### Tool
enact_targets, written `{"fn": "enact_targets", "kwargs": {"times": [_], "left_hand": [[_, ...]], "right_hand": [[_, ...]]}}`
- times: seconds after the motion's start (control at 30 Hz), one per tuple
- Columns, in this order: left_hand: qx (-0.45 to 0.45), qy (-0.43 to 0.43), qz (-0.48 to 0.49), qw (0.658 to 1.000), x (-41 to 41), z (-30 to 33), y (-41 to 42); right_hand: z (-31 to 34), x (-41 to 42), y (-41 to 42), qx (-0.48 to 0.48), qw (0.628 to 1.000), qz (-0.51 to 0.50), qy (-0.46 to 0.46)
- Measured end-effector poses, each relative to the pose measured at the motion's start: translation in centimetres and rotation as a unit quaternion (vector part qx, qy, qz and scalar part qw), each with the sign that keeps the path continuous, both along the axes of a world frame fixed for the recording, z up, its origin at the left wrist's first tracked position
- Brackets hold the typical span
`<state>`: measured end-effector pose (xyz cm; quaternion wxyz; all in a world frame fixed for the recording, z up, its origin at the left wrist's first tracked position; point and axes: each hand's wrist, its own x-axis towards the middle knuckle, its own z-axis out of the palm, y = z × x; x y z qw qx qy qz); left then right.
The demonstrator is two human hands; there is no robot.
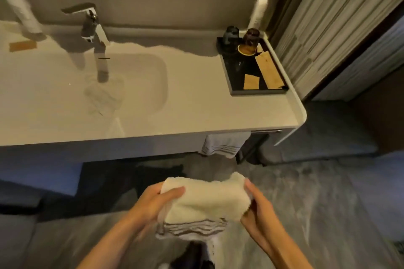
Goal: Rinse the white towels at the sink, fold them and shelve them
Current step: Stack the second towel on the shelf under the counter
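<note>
A folded white towel (205,200) with grey stripes along its lower edge is held in front of me, below the counter. My left hand (156,201) grips its left end, thumb on top. My right hand (259,203) grips its right end. Another white towel (103,95) lies crumpled in the sink basin (153,76) under the faucet (98,50). A third striped towel (223,143) hangs on a rail beneath the counter at the right.
A dark tray (258,93) with bottles, a cup and paper packets sits on the counter's right end. A white rolled item (18,6) stands at the far left. The counter's rounded corner (301,116) juts out at the right. Grey floor lies below.
</note>
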<state>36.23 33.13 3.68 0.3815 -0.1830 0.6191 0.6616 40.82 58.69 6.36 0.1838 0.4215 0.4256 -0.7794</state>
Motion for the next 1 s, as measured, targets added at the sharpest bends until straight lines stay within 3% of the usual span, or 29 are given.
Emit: {"fn": "enact_targets", "kwargs": {"times": [0.07,0.13,0.23,0.37,0.53,0.63,0.73,0.77,0.83,0.9,1.0], "left_hand": [[0.047,-0.017,0.000,0.999,0.8,-1.0,1.6],[0.062,-0.051,0.000,0.997,0.9,-2.1,4.8],[0.015,-0.072,0.011,0.997,1.4,-5.4,10.5],[-0.030,-0.060,0.074,0.995,1.1,-10.2,17.1],[-0.051,-0.054,0.131,0.989,-2.6,-14.9,24.8],[0.071,-0.159,0.193,0.966,-5.4,-17.0,27.2],[0.218,-0.236,0.157,0.934,-6.9,-18.2,28.9],[0.229,-0.235,0.129,0.936,-7.2,-18.6,29.3],[0.178,-0.187,0.107,0.960,-8.3,-18.8,30.7],[0.101,-0.088,0.147,0.980,-9.4,-18.8,31.3],[0.069,0.066,0.235,0.967,-10.8,-18.0,31.7]], "right_hand": [[-1.3,1.8,2.2,-0.039,0.998,-0.050,-0.021],[-3.0,3.0,3.7,-0.017,0.999,-0.008,-0.027],[-6.1,4.0,5.9,0.043,0.998,0.037,-0.042],[-9.9,3.1,12.4,0.026,0.998,-0.025,-0.058],[-14.5,-2.2,20.5,0.078,0.996,0.009,0.038],[-16.3,-6.4,23.7,0.067,0.994,0.014,0.090],[-17.1,-9.8,25.9,0.057,0.986,0.054,0.150],[-17.3,-10.7,26.3,0.062,0.982,0.070,0.163],[-18.2,-12.8,26.7,0.075,0.978,0.084,0.173],[-19.3,-14.8,26.9,0.086,0.981,0.080,0.156],[-20.4,-16.5,26.8,0.045,0.983,0.052,0.173]]}}
